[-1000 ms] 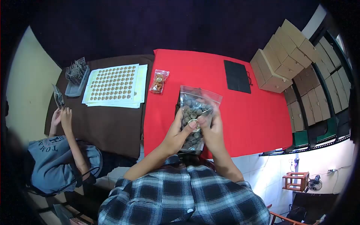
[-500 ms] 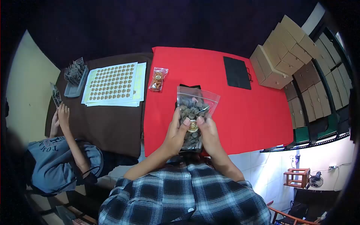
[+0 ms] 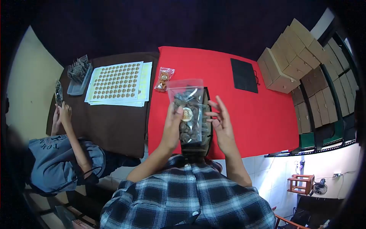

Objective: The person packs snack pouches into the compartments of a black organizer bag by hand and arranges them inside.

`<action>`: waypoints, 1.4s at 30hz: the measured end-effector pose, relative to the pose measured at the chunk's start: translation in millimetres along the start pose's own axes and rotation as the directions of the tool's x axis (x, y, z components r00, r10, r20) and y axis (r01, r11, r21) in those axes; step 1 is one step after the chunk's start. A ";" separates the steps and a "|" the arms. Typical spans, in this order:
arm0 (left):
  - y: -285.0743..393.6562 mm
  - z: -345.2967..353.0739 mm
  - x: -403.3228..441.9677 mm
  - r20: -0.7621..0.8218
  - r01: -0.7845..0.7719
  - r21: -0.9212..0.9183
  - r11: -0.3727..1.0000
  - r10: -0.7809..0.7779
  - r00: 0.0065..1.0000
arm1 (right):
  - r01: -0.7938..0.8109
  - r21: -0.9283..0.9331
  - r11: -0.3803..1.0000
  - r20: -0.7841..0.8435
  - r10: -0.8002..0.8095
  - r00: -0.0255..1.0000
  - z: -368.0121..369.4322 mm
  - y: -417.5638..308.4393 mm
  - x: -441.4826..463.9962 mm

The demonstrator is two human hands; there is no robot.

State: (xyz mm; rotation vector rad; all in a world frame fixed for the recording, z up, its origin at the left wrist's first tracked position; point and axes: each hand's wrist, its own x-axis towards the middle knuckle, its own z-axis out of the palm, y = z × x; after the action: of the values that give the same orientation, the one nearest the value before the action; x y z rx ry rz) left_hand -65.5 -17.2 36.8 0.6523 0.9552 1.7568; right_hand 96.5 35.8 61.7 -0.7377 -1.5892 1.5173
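Note:
A clear zip bag [image 3: 192, 126] of dark round pieces, with a round label on its front, is upright in my left hand [image 3: 172, 124]. The left thumb lies on the bag's front beside the label. My right hand [image 3: 222, 122] is off the bag, just to its right, with fingers apart and nothing in them. Behind and below the bag is a black open box or tray [image 3: 207, 141] at the near edge of the red table [image 3: 251, 122]; the bag hides much of it. A small bag of orange-brown pieces [image 3: 164, 79] lies farther back on the red cloth.
Label sheets [image 3: 116, 82] and a plastic tub [image 3: 78, 88] of small packets lie on the brown table [image 3: 110, 126]. A co-worker [image 3: 63, 160] at the left holds a packet [image 3: 58, 93]. A black folder [image 3: 244, 76] and stacked cardboard boxes [image 3: 282, 72] are at the right.
My right hand has let go of the bag and moved right, its fingers spreading. The bag has shifted left in my left hand, uncovering more of the black box.

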 end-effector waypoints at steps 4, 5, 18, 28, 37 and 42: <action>-0.6 -4.3 6.0 -0.051 0.015 0.104 0.994 -0.009 0.999 | 0.211 -0.411 0.887 0.123 -0.176 0.977 -4.3 -1.2 -6.1; -6.8 -4.7 7.1 -0.074 0.000 0.098 0.995 0.007 0.997 | 0.236 -0.473 0.849 0.179 -0.169 0.969 -1.2 1.9 -7.2; -5.0 20.2 -1.1 0.016 -0.098 0.281 0.955 0.098 0.995 | 0.453 -0.652 0.609 0.083 -0.536 0.840 2.3 22.0 -4.7; 20.1 -16.7 19.1 -0.173 -0.286 0.218 0.933 0.326 0.929 | 0.240 -0.561 0.792 0.268 -0.101 0.958 -23.6 -13.5 -1.3; 17.4 -28.5 23.0 -0.110 -0.161 0.322 0.933 0.206 0.972 | 0.075 -0.663 0.745 0.472 0.338 0.814 -3.1 68.9 -38.2; 22.5 -30.4 24.9 -0.121 -0.154 0.301 0.941 0.198 0.973 | -0.029 -0.680 0.732 0.329 0.341 0.880 3.7 67.1 -41.1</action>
State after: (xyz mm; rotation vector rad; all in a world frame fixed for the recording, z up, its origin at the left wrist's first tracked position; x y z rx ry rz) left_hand -109.8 -7.6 39.1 0.8221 1.3100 1.8604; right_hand 106.7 6.4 -10.7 -1.0159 -2.5377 1.2946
